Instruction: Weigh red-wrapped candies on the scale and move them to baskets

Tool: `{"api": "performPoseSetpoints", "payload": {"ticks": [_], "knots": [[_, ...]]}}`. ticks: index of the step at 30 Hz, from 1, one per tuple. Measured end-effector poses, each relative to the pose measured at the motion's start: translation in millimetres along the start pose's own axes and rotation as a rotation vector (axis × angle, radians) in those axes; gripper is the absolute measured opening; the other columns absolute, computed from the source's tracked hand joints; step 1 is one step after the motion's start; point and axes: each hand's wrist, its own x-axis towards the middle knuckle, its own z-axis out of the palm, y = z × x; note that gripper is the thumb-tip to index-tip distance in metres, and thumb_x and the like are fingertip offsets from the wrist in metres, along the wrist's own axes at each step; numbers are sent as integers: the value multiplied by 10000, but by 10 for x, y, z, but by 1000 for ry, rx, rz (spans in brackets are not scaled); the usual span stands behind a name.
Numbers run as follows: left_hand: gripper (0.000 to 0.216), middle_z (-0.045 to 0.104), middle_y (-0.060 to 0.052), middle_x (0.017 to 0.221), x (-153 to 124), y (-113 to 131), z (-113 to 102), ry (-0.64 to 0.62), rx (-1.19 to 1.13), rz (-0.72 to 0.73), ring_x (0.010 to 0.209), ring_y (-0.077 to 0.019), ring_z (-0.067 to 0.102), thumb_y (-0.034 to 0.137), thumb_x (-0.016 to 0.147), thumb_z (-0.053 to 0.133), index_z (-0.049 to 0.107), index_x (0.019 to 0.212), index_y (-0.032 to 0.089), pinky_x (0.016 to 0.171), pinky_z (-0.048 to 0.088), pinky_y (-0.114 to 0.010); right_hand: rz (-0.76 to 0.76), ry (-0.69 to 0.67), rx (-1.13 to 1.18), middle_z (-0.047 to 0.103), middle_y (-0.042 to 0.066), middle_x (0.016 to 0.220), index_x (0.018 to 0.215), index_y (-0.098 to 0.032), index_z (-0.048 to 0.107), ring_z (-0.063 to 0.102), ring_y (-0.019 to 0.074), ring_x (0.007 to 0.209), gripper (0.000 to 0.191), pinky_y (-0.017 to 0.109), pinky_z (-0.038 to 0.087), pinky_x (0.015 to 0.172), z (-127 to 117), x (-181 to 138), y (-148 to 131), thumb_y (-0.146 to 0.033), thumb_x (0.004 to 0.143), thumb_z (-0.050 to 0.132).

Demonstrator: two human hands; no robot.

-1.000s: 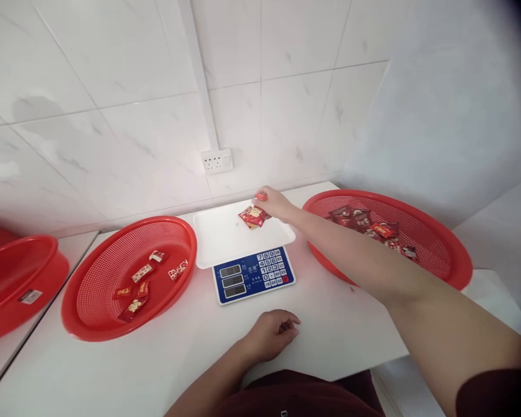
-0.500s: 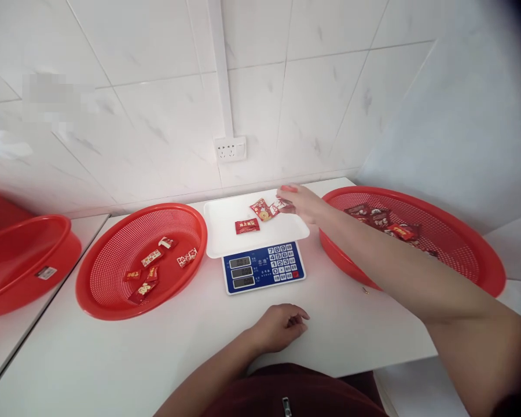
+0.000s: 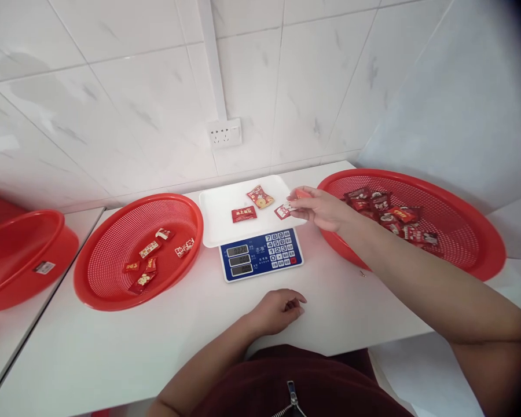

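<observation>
My right hand (image 3: 320, 209) is over the right edge of the scale's white tray (image 3: 217, 226), its fingers closed on a small red snack packet (image 3: 303, 193). Just below its fingertips, a white-and-red packet (image 3: 282, 211) lies on the tray, partly covered by the fingers. Two more snack packets sit further left on the tray: a red one (image 3: 244, 214) and a red-and-gold one (image 3: 260, 197). My left hand (image 3: 278, 311) rests on the white table in front of the scale's blue keypad panel (image 3: 260, 255), fingers loosely curled, thumb apart, nothing in them.
To the right stands a large red mesh basket (image 3: 469, 255) with many packets. On the left, another red basket (image 3: 87, 284) contains several packets. A further red basket (image 3: 65, 249) is at the far left, past a table seam. A wall socket (image 3: 224, 134) is behind the scale.
My right hand has drawn back slightly to the right, uncovering more of the white-and-red packet on the tray. The scale's top readout has changed. My left hand stays in place while the view has shifted.
</observation>
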Motion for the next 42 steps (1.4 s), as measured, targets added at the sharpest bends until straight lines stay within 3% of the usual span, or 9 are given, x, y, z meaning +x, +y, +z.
{"api": "performPoseSetpoints", "payload": {"ticks": [8, 14, 21, 32, 36, 42], "knots": [[293, 651, -52, 918, -8, -4, 0, 4, 0, -13, 764, -135, 574, 264, 820, 513, 638, 1069, 173, 721, 469, -235, -42, -41, -139, 576, -15, 795, 736, -181, 554, 608, 87, 717, 203, 190, 587, 618, 277, 104, -3, 4, 696, 630], [307, 651, -56, 924, -16, 15, -1, 8, 16, 1, 789, -152, 583, 262, 828, 493, 631, 1085, 164, 727, 469, -248, -195, -38, -264, 573, -5, 782, 735, -182, 543, 588, 107, 679, 212, 241, 580, 570, 438, 341, 41, -10, 678, 652], [313, 650, -63, 939, -18, 25, -9, 1, 24, 13, 795, -157, 583, 256, 820, 487, 635, 1078, 158, 736, 471, -256, -201, 11, -164, 559, -22, 759, 740, -187, 536, 616, 99, 725, 207, 240, 576, 687, 380, 411, 39, -13, 686, 634], [309, 647, -53, 930, -12, 2, -3, -3, 18, -9, 786, -152, 574, 265, 825, 487, 631, 1082, 173, 726, 466, -252, -209, -150, -79, 618, 2, 854, 760, -190, 530, 613, 107, 811, 161, 259, 538, 777, 574, 401, 42, -66, 715, 621], [303, 648, -47, 926, -5, -4, 1, -1, 3, -23, 784, -144, 570, 275, 822, 498, 632, 1079, 186, 729, 468, -252, -252, -117, -34, 593, -22, 781, 792, -197, 539, 602, 103, 770, 172, 257, 536, 756, 600, 497, 69, -90, 701, 638], [295, 644, -38, 920, 0, 1, 4, 5, 14, -29, 776, -137, 566, 271, 822, 503, 639, 1074, 200, 731, 469, -259, -194, -41, 151, 574, -38, 769, 746, -206, 503, 601, 92, 759, 221, 249, 536, 741, 574, 709, 241, -90, 665, 673]]}}
